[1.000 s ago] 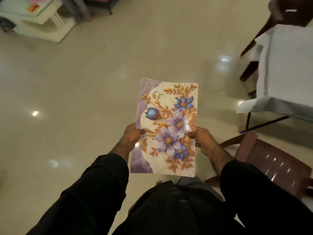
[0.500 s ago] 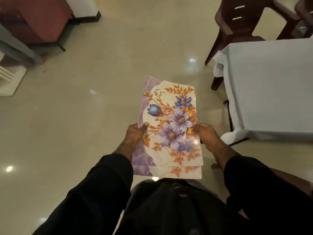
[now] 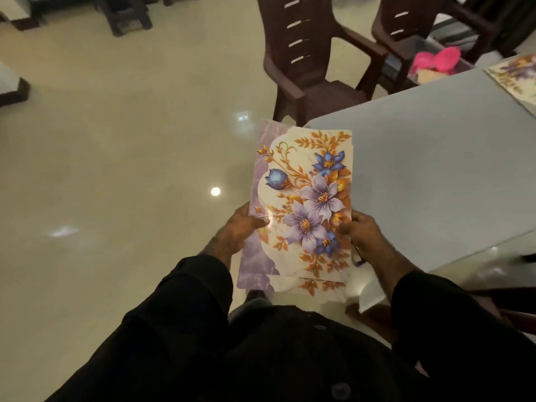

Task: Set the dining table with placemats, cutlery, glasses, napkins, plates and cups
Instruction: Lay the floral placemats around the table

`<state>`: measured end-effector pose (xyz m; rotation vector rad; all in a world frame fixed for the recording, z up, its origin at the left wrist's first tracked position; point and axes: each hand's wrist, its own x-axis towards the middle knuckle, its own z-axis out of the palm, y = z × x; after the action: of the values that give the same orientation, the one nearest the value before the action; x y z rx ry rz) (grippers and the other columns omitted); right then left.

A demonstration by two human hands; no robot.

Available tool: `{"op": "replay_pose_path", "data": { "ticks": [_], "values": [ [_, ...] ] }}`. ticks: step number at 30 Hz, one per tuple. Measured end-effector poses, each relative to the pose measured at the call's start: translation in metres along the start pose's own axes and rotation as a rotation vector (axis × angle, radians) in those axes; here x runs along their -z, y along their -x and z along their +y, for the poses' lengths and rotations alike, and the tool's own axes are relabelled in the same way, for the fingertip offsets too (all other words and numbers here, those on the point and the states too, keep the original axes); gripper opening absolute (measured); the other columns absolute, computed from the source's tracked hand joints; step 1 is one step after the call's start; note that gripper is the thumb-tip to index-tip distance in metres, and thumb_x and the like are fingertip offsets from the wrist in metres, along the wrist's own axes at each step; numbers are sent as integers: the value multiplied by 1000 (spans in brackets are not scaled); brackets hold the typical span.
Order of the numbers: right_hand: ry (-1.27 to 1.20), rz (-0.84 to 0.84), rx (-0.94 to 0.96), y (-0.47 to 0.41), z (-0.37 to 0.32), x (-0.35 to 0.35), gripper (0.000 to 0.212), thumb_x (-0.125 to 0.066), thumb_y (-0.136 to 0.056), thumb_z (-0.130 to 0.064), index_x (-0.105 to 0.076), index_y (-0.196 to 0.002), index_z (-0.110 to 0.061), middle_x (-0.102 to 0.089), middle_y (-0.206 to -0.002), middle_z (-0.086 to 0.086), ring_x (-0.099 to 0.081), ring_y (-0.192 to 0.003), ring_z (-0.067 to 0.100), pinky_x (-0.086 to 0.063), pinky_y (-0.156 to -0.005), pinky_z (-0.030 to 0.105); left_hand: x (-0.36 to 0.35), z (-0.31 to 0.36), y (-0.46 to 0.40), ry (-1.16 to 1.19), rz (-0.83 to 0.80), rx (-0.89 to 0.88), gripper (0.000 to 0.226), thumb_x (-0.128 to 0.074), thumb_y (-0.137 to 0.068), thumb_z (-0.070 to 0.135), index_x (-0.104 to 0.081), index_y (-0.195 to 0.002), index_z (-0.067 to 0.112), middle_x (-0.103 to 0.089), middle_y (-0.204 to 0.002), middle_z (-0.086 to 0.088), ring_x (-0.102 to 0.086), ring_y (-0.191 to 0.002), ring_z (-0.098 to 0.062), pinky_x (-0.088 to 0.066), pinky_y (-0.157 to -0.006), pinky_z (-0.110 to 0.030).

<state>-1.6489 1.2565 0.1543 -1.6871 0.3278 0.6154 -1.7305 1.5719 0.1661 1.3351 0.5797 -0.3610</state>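
Two dark brown plastic chairs (image 3: 313,62) stand at the far side on a glossy cream floor (image 3: 116,169), a pink object (image 3: 436,61) lying far right behind them.

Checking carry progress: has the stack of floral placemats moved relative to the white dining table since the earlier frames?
Yes. The placemat stack has come closer to the table; its right edge now overlaps the table corner.

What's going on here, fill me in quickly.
A person is setting a dining table and stands at its corner with a small stack of floral placemats. The left hand grips the stack's left edge and the right hand grips its right edge, holding it partly above the table. One matching placemat already lies at the table's far right. Two brown chairs stand beyond the table. No cutlery, glasses or plates are in view.
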Motion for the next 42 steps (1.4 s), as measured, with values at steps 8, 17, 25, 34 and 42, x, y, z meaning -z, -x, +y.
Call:
{"op": "replay_pose_path", "data": {
  "ticks": [8,17,25,34,42],
  "values": [
    [-53,439,23,-70,-61,3,25,-72,-94,-38,-78,-96,-14,-79,-89,7,-75,-82,29,-63,-76,45,-5,142,-138,-261,-79,23,21,-73,-97,-1,-79,-109,16,-82,-105,-10,-79,-94,-30,-64,-76,-38],
    [-217,740,-160,-164,-84,66,20,-68,-92,-27,-72,-78,-13,-71,-78,4,-65,-73,23,-51,-70,29,-109,229,-267,-400,-202,1,25,-68,-104,37,-77,-100,14,-83,-91,-1,-79,-80,-16,-61,-67,-29],
    [-189,864,-367,-225,-103,113,20,-58,-102,-29,-66,-100,-11,-66,-101,12,-62,-91,33,-46,-79,33,-146,283,-368,-544,-170,-39,23,-58,-111,30,-74,-103,16,-82,-88,3,-77,-70,-5,-58,-59,-22],
    [-79,841,-571,-251,-101,130,30,-86,-66,-18,-77,-91,-4,-76,-88,13,-74,-83,34,-61,-78,39,-178,314,-462,-636,-299,-6,25,-79,-98,22,-77,-120,10,-83,-105,-7,-80,-96,-28,-65,-91,-50],
    [-46,1070,-697,-197,-92,96,32,-74,-85,-18,-68,-116,-10,-70,-123,18,-66,-112,41,-52,-92,36,-234,310,-482,-762,-643,119,19,-76,-98,5,-74,-112,16,-82,-105,-6,-81,-89,-23,-66,-74,-39]
  ]
}}
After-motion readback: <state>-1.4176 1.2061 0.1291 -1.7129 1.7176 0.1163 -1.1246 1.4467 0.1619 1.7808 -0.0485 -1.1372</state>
